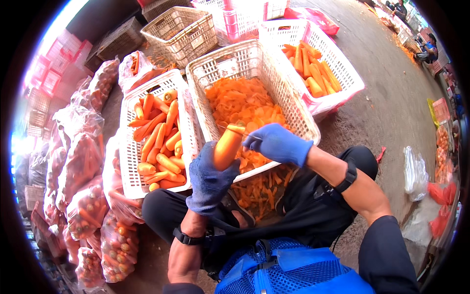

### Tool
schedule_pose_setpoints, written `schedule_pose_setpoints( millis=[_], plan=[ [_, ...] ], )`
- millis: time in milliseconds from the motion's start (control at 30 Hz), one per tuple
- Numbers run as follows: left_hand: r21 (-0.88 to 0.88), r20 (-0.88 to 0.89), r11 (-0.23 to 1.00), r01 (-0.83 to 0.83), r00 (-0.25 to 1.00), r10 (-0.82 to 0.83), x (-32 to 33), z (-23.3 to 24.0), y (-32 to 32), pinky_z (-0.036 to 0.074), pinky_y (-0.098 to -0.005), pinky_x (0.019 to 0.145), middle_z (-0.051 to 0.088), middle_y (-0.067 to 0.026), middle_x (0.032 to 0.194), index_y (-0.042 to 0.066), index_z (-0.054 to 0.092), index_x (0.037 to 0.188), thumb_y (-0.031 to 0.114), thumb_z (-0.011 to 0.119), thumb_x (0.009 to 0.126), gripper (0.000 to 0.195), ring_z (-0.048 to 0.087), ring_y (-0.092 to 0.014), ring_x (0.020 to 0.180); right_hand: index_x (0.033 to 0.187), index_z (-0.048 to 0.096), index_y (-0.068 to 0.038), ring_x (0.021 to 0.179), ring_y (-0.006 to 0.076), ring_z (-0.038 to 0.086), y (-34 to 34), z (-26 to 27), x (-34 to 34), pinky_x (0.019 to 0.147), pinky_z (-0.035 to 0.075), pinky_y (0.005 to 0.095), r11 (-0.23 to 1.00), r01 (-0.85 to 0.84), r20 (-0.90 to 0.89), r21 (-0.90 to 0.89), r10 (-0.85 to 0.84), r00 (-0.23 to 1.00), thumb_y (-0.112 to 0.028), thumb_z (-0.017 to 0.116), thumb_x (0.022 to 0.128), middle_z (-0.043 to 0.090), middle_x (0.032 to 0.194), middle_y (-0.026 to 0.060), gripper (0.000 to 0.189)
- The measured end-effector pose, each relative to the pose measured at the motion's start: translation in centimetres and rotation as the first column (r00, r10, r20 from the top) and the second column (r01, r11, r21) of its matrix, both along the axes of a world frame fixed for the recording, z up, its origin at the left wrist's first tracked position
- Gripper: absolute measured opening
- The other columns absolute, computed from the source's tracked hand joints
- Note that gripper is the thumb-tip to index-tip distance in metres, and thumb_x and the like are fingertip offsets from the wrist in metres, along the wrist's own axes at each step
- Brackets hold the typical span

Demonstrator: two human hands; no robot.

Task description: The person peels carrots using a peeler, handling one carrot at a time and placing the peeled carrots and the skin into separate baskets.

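My left hand (211, 178), in a blue knit glove, grips a thick carrot (229, 147) that tilts upward over the near end of the middle crate. Close to the carrot's upper end, my gloved right hand (277, 143) is closed around a thin tool, perhaps a peeler; its working part is hard to make out. Orange peelings (246, 99) and round slices fill much of the dirty white middle crate (293, 92). A white crate (128, 176) on the left holds many unpeeled-looking carrots (161, 136). Smooth peeled carrots (312, 70) lie in the white crate (345, 73) at the right.
Clear plastic bags of carrots (80, 158) are piled at the left. An empty-looking dirty crate (194, 36) and further crates stand behind. More peelings (260, 191) lie between my feet. Plastic bags (415, 172) rest on the ground at the right; people (427, 49) sit far off.
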State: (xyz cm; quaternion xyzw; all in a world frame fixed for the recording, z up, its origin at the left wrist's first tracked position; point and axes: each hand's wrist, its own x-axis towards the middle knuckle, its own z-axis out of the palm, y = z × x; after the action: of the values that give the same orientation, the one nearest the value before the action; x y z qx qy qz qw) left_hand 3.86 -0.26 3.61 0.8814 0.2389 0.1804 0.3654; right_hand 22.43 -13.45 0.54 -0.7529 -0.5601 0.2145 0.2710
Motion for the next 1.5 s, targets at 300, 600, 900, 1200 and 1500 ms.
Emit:
schedule_pose_setpoints(
  millis=[300,600,900,1200,1500],
  plan=[
    [-0.019,0.232,0.996,0.082,0.970,-0.075,1.3,-0.7,0.4,0.057,-0.0413,0.075,0.068,-0.0164,0.095,0.003,0.060,0.116,0.021,0.089,0.075,0.054,0.070,-0.037,0.083,0.116,0.071,-0.004,0.066,0.0144,0.062,0.7,-3.1,2.7,0.062,0.050,0.0318,0.943,0.330,-0.528,-0.041,-0.301,0.794,-0.028,0.063,0.093,0.069,0.078,0.0051,0.034],
    [0.059,0.119,0.992,0.113,0.986,-0.119,1.2,-3.6,-0.3,0.054,-0.0431,0.080,0.066,-0.0172,0.103,0.004,0.059,0.118,0.020,0.091,0.071,0.059,0.067,-0.035,0.093,0.123,0.066,0.000,0.091,0.0157,0.068,-0.5,2.5,-1.1,0.086,0.053,0.0302,0.982,0.171,-0.609,0.075,-0.091,0.788,-0.034,0.072,0.093,0.073,0.096,0.0103,0.045],
    [-0.622,0.287,0.782,0.048,0.943,0.170,0.3,1.2,3.0,0.053,-0.0282,0.086,0.066,-0.0082,0.114,-0.001,0.057,0.128,0.019,0.078,0.090,0.047,0.063,-0.016,0.106,0.113,0.071,-0.003,0.076,0.0067,0.061,-6.0,5.4,9.1,0.069,0.052,0.0226,0.654,0.643,-0.497,0.400,-0.434,0.751,-0.024,0.072,0.097,0.067,0.086,-0.0005,0.026],
    [-0.537,0.038,0.748,-0.389,0.875,0.482,-10.9,2.7,20.6,0.055,-0.0253,0.071,0.069,-0.0051,0.094,0.003,0.065,0.110,0.016,0.067,0.098,0.018,0.068,-0.013,0.081,0.126,0.067,-0.005,0.048,-0.0029,0.033,-6.0,8.2,12.9,0.043,0.022,0.0165,0.619,0.753,-0.533,0.223,-0.569,0.626,-0.032,0.054,0.107,0.060,0.075,-0.0053,0.035],
    [0.162,-0.414,0.969,-0.185,0.879,0.237,-10.2,-8.4,29.8,0.053,-0.0436,0.092,0.071,-0.0253,0.107,0.000,0.070,0.113,0.031,0.070,0.081,0.044,0.068,-0.042,0.102,0.116,0.066,-0.001,0.049,-0.0022,0.037,0.8,6.8,6.3,0.046,0.028,0.0145,0.814,0.581,-0.637,0.021,-0.437,0.635,-0.031,0.046,0.109,0.060,0.075,-0.0025,0.037]
  ],
)
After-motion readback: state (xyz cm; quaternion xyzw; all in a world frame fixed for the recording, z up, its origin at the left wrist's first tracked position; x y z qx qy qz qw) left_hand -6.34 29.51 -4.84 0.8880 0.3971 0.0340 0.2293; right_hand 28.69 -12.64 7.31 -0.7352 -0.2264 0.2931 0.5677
